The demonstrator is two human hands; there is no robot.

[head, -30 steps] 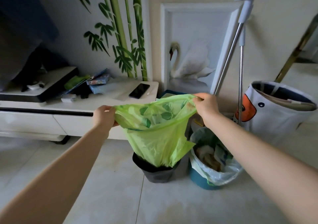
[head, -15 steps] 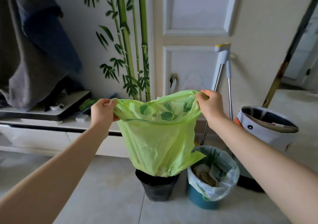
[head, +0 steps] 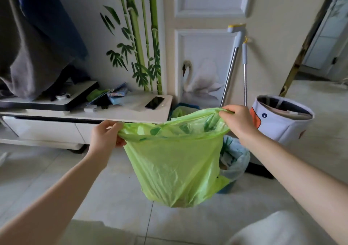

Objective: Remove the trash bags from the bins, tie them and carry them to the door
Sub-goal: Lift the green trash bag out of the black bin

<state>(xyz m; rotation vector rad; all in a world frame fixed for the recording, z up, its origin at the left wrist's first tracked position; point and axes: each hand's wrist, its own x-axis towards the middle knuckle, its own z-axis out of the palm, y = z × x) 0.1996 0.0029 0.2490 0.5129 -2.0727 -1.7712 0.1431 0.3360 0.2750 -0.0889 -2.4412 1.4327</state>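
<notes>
A green trash bag (head: 175, 162) hangs in the air in front of me, its mouth stretched wide. My left hand (head: 105, 137) grips the left side of its rim and my right hand (head: 239, 122) grips the right side. The bag's bottom hangs free above the floor and hides the black bin it came from. Behind it on the right stands a blue bin with a whitish bag (head: 235, 158) full of rubbish. Another green bag (head: 178, 111) shows in a bin by the wall.
A low white cabinet (head: 120, 116) with a phone (head: 154, 102) and clutter runs along the left wall. Two mop handles (head: 233, 60) lean on the panelled wall. A white fabric basket (head: 282, 120) with a duck face stands at right. A doorway (head: 323, 34) opens at far right.
The green bag has been lifted clear of the black bin, which is now hidden behind it. Both hands kept their grip on the rim, and the view has pulled back.
</notes>
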